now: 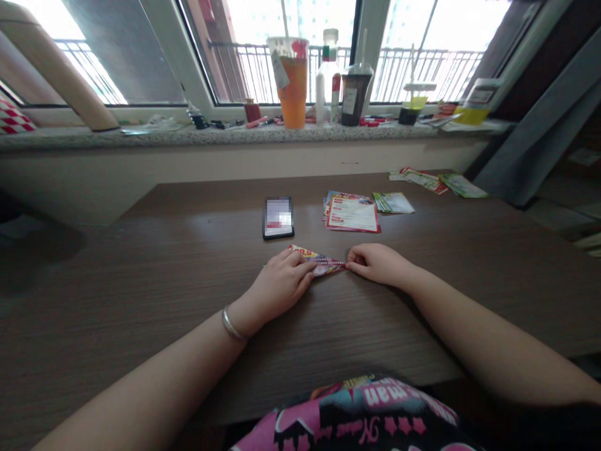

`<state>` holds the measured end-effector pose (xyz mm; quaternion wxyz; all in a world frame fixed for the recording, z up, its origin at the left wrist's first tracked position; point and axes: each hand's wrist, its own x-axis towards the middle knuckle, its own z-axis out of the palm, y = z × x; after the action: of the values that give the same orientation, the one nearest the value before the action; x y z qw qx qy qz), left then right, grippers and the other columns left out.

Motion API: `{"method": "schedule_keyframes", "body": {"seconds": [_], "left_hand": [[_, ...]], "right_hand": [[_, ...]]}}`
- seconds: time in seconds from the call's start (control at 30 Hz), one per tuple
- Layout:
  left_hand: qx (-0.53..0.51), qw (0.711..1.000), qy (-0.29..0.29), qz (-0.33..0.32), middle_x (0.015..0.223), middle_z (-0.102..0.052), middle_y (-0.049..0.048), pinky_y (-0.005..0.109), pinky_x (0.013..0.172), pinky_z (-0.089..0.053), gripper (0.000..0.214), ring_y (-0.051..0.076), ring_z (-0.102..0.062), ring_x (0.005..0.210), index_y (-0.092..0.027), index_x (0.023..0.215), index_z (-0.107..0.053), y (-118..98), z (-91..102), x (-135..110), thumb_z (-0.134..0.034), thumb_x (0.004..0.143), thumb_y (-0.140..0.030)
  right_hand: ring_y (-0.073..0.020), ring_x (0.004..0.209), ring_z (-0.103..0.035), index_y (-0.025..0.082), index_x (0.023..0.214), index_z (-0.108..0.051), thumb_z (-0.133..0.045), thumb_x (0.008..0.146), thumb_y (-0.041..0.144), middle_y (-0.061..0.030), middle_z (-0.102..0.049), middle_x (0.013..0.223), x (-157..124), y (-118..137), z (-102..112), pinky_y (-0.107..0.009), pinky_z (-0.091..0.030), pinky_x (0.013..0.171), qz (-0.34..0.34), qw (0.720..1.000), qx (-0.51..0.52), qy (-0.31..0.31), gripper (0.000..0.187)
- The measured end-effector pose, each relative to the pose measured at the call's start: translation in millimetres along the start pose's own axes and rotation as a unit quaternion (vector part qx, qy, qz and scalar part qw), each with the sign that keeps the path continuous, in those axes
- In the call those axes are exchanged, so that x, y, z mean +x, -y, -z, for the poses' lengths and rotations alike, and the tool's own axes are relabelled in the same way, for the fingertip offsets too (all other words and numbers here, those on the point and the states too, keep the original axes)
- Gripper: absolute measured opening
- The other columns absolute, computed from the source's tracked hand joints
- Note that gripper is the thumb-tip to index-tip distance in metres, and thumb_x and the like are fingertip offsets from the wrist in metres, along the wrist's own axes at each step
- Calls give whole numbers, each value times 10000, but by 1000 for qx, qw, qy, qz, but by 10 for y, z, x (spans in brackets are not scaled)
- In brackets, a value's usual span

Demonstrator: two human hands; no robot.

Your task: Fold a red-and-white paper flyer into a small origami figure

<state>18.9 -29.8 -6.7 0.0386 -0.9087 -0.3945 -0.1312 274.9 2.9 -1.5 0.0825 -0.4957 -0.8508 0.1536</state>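
Observation:
A small folded piece of colourful printed paper (320,260) lies on the brown wooden table (141,300) in front of me. My left hand (280,285) rests on its left part, fingers curled and pressing it down; a silver bangle sits on that wrist. My right hand (379,263) pinches the paper's right tip with closed fingers. Most of the paper is hidden under my fingers.
A phone (278,218) lies just beyond the paper, with a stack of flyers (353,214) to its right and more leaflets (393,202) further right. On the windowsill stand an orange cup (292,81), a bottle (322,88) and a dark drink cup (354,97).

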Motion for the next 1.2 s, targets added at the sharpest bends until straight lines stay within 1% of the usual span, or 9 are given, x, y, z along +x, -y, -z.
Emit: {"method": "schedule_keyframes", "body": {"seconds": [0.13, 0.27, 0.37, 0.5, 0.6, 0.7, 0.83, 0.97, 1.2], "left_hand": [[-25, 999, -7, 35, 1090, -609, 75, 417, 990, -421, 294, 233, -525, 1056, -227, 1142, -648, 17, -13, 14, -436, 956, -308], [-67, 997, -6, 35, 1137, -581, 86, 408, 978, -432, 298, 238, -519, 1084, -228, 1186, -614, 20, -25, 29, -499, 917, -289], [-85, 996, -9, 39, 1155, -570, 91, 424, 996, -417, 310, 248, -509, 1103, -226, 1187, -605, 14, -29, 51, -526, 897, -299], [-104, 992, -7, 67, 1120, -579, 100, 436, 991, -415, 275, 258, -508, 1087, -180, 1106, -621, 24, -34, 95, -522, 890, -318], [-109, 989, -7, 95, 1050, -595, 116, 428, 966, -426, 250, 249, -527, 1032, -133, 987, -632, 54, -45, 120, -450, 923, -292], [-100, 988, -9, 117, 1013, -601, 119, 421, 938, -438, 236, 244, -536, 992, -125, 894, -629, 79, -58, 121, -462, 918, -291], [-76, 990, -22, 117, 1007, -600, 109, 416, 933, -442, 189, 249, -530, 994, -137, 846, -621, 83, -69, 94, -518, 886, -290], [-56, 991, -18, 120, 992, -601, 116, 412, 900, -461, 174, 247, -545, 951, -139, 788, -612, 82, -54, 78, -538, 868, -275], [-69, 992, -7, 108, 979, -611, 113, 396, 871, -479, 186, 237, -563, 926, -140, 802, -634, 110, -12, 85, -529, 880, -274]], "right_hand": [[-137, 664, -548, 192, 768, -622, -558, 868, 365, -18, -641, 760, 12, -9, -52, -243, -353, 588, 18, 1000, 3, -22, 210], [-169, 851, -565, 182, 799, -632, -563, 876, 351, -58, -619, 908, 29, 55, -107, -270, -409, 755, 76, 994, 16, -79, 198], [-181, 908, -550, 180, 806, -635, -569, 881, 359, -61, -617, 928, 49, 150, -142, -288, -405, 809, 82, 991, 14, -105, 205], [-169, 850, -534, 177, 777, -623, -620, 850, 344, -42, -619, 858, 92, 231, -179, -273, -389, 761, 74, 992, 2, -104, 183], [-151, 762, -522, 179, 752, -623, -646, 826, 355, -20, -620, 783, 125, 220, -188, -262, -361, 694, 57, 994, 9, -91, 192], [-142, 721, -516, 177, 735, -623, -638, 827, 371, -14, -623, 752, 146, 187, -180, -258, -339, 658, 47, 995, 16, -82, 215], [-142, 713, -520, 175, 720, -620, -577, 868, 371, -24, -630, 752, 155, 170, -164, -258, -330, 643, 47, 996, 4, -78, 250], [-150, 730, -530, 178, 735, -631, -586, 865, 390, -30, -644, 775, 159, 171, -172, -262, -336, 652, 41, 996, -15, -78, 253], [-177, 785, -559, 192, 752, -641, -584, 871, 412, -38, -658, 810, 164, 190, -181, -272, -346, 664, 30, 996, -49, -71, 256]]}}
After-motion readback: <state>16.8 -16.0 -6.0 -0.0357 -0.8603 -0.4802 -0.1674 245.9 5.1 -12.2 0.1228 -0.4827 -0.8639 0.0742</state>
